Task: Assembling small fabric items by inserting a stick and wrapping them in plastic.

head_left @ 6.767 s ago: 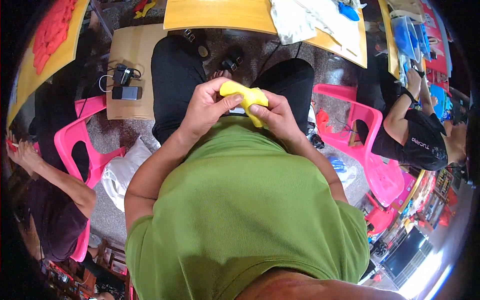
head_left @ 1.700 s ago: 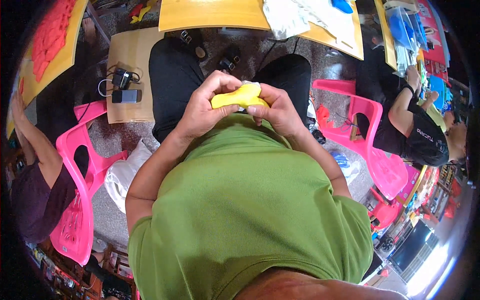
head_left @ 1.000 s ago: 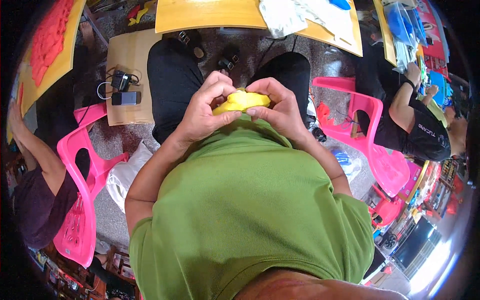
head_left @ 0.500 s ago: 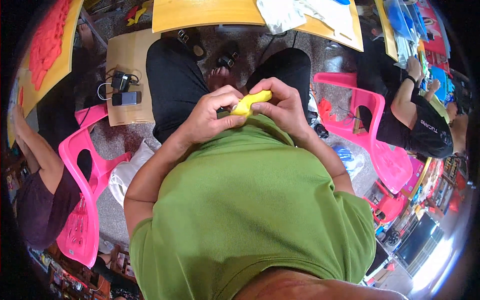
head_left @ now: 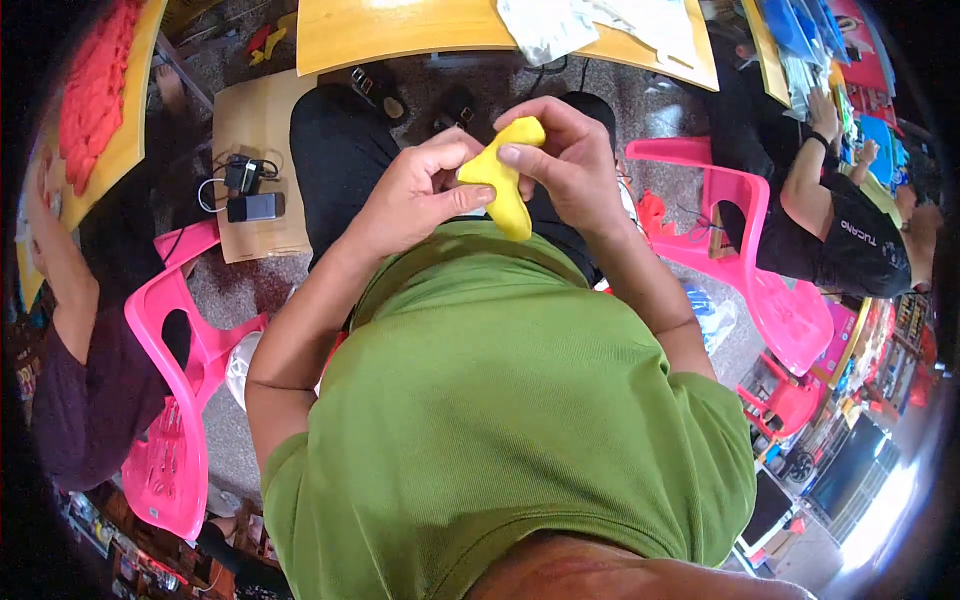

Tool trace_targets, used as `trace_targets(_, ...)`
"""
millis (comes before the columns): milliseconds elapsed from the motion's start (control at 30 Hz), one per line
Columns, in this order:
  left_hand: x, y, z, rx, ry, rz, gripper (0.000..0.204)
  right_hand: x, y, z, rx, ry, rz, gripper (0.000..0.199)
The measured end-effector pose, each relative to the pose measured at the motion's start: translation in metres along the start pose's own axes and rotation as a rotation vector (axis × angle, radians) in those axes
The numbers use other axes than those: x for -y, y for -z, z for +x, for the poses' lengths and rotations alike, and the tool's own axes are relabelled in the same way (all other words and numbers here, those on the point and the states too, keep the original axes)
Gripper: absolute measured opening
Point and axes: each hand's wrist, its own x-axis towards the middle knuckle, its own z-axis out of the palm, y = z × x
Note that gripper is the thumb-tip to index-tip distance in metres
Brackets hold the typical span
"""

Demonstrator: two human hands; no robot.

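Above my lap, both hands hold a small yellow cloth piece [head_left: 508, 190], soft-looking and forked, with a rounded lower end hanging down. My left hand [head_left: 425, 190] pinches its left side, with the thumb lying across the front. On the upper right, my right hand [head_left: 570, 160] grips the top end between thumb and curled fingers. The fingers behind the cloth are partly hidden, so I cannot make out any smaller thing between them.
A yellow table [head_left: 400, 40] bearing white bags [head_left: 545, 28] stands ahead. Pink chairs [head_left: 165, 370] with seated people are on both sides. Chargers [head_left: 250, 206] lie on cardboard [head_left: 270, 120] at left. Red pieces [head_left: 95, 100] cover the left table.
The yellow piece has turned from lying nearly sideways to more upright, showing more of its length. Both hands still hold it, and my right hand has risen slightly.
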Motion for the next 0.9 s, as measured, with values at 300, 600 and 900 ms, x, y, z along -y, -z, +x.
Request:
trace_targets(300,0.001,0.005,-0.002,-0.402,0.048,-0.303,0.014,-0.019,-0.005,-0.011,0.107,-0.242,0.048,0.021)
trace_targets(600,-0.004,-0.005,-0.005,-0.455,0.077,-0.536,0.012,-0.033,0.003,-0.018,0.167,0.382,-0.4,0.016)
trace_targets(900,-0.015,-0.006,-0.005,-0.304,-0.002,-0.103,0.005,-0.032,-0.006,-0.008,0.103,0.107,-0.01,0.019)
